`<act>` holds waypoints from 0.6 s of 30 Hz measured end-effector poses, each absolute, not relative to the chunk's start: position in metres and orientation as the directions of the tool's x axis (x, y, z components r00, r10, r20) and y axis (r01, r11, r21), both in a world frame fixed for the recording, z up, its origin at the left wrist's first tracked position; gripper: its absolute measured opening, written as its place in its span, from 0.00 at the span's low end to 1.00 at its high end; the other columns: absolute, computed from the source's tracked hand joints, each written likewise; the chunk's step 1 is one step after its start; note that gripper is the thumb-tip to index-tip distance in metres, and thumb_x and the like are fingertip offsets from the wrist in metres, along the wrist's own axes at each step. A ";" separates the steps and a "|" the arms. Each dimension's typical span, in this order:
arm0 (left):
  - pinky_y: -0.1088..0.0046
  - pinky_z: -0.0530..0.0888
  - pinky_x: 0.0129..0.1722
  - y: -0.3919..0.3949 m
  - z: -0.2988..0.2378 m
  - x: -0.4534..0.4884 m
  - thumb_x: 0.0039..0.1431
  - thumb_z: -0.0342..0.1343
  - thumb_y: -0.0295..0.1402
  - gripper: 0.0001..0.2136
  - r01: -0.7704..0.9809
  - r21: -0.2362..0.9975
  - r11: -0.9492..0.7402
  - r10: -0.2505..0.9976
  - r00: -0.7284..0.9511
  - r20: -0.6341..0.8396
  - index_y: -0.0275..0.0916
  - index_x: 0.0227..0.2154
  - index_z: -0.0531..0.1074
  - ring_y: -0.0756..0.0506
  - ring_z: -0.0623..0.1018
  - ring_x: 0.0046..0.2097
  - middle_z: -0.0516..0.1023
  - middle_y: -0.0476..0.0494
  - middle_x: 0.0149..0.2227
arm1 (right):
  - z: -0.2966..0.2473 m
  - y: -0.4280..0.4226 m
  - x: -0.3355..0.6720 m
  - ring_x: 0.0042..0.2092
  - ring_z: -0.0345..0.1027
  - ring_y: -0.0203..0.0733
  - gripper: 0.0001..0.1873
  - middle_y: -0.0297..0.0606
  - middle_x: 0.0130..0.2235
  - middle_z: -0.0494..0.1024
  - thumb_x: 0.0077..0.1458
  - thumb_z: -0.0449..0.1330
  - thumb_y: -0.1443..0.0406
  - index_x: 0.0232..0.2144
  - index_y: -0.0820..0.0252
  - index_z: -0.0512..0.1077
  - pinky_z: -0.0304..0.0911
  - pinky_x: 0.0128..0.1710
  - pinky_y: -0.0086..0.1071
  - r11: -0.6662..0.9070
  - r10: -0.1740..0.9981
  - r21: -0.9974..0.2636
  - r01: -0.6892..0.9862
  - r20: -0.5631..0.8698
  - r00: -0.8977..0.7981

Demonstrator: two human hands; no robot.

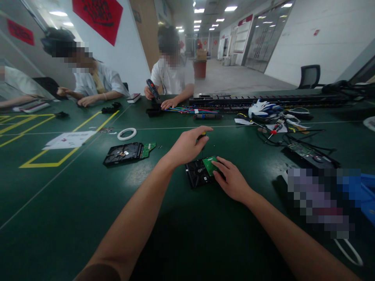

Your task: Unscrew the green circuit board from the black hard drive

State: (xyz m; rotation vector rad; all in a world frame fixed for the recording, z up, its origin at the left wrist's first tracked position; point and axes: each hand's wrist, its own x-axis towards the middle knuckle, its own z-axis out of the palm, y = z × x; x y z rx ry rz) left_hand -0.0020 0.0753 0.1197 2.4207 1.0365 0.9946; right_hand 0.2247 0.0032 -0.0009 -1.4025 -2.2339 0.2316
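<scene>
A black hard drive [195, 173] with a green circuit board [209, 167] lies in front of me. My left hand [189, 145] is above it, thumb and fingers closed round a screwdriver [202, 135] with a yellow-and-black handle. Its thin shaft points down at the drive's far edge; the tip's contact is too small to make out. From the right, my right hand [231, 177] rests spread fingertips on the board, its thumb by the drive's near right side. Left of these is a second hard drive [124, 153], its green board [149, 149] sticking out at one end.
Left are a white tape roll [127, 134] and a paper sheet [69, 139]. Right lie white-and-blue gloves [260, 109], a red-handled screwdriver [274, 132], cables and an opened device [312, 154]. Across the table, a co-worker holds a power screwdriver [152, 89]; other people sit left.
</scene>
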 end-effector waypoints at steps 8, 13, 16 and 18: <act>0.65 0.78 0.49 0.076 0.118 -0.002 0.72 0.55 0.33 0.13 0.467 0.549 -0.694 0.719 0.487 0.495 0.40 0.55 0.78 0.45 0.82 0.44 0.84 0.42 0.50 | -0.003 0.003 0.225 0.68 0.63 0.60 0.24 0.53 0.69 0.68 0.71 0.54 0.57 0.64 0.58 0.71 0.61 0.67 0.61 0.468 0.876 -0.395 0.790 0.327 -0.355; 0.64 0.80 0.49 0.075 0.118 0.000 0.75 0.48 0.32 0.17 0.388 0.643 -0.660 0.740 0.485 0.466 0.38 0.60 0.75 0.43 0.82 0.51 0.81 0.38 0.57 | -0.003 0.004 0.225 0.68 0.65 0.59 0.24 0.54 0.68 0.69 0.71 0.54 0.58 0.64 0.60 0.71 0.61 0.67 0.59 0.477 0.871 -0.403 0.781 0.340 -0.356; 0.64 0.81 0.49 0.074 0.119 -0.001 0.75 0.49 0.32 0.18 0.380 0.653 -0.655 0.739 0.505 0.447 0.38 0.62 0.74 0.43 0.82 0.51 0.82 0.38 0.56 | -0.003 0.004 0.225 0.68 0.64 0.59 0.24 0.52 0.68 0.69 0.71 0.54 0.58 0.64 0.57 0.71 0.60 0.67 0.61 0.475 0.872 -0.408 0.780 0.340 -0.353; 0.65 0.80 0.49 0.074 0.120 -0.001 0.74 0.50 0.32 0.17 0.390 0.639 -0.663 0.733 0.514 0.446 0.38 0.61 0.75 0.44 0.82 0.50 0.82 0.39 0.55 | -0.002 0.003 0.225 0.68 0.64 0.59 0.24 0.52 0.68 0.69 0.71 0.54 0.57 0.64 0.57 0.71 0.60 0.67 0.61 0.468 0.876 -0.411 0.782 0.333 -0.350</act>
